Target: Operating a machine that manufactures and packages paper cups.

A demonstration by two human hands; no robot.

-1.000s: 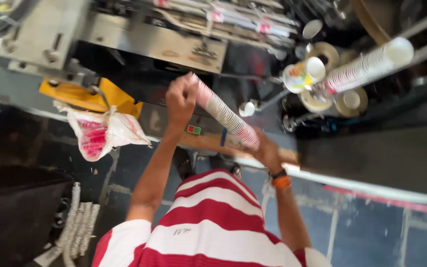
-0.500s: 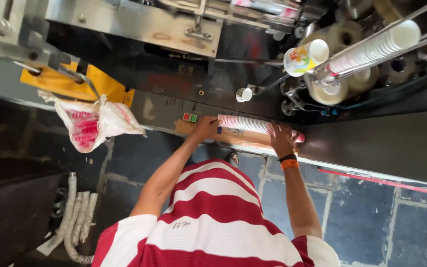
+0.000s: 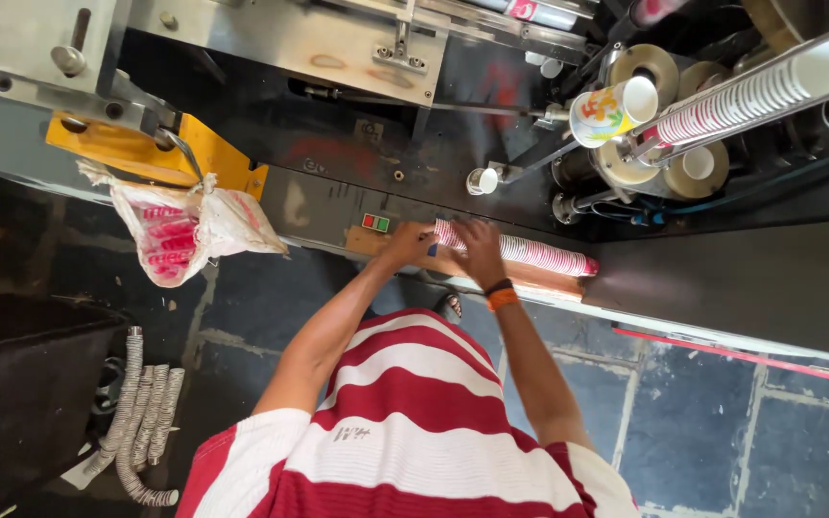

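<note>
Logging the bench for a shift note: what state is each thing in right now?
Stack of paper cups: lying on its side on the ledge.
Left hand: at the stack's end.
Right hand: resting on the stack.
Plastic bag: hanging from the yellow bracket, holding pink cups.
Long cup stack: loaded in the rails.
Printed cup: single, on its side.

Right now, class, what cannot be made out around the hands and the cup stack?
Head view only.
Cup stack: one end is covered by the left hand and right hand; their grip cannot be told.
White bag: contents are only a pink blur through the plastic.
Black bin: cut off by the left edge.
</note>
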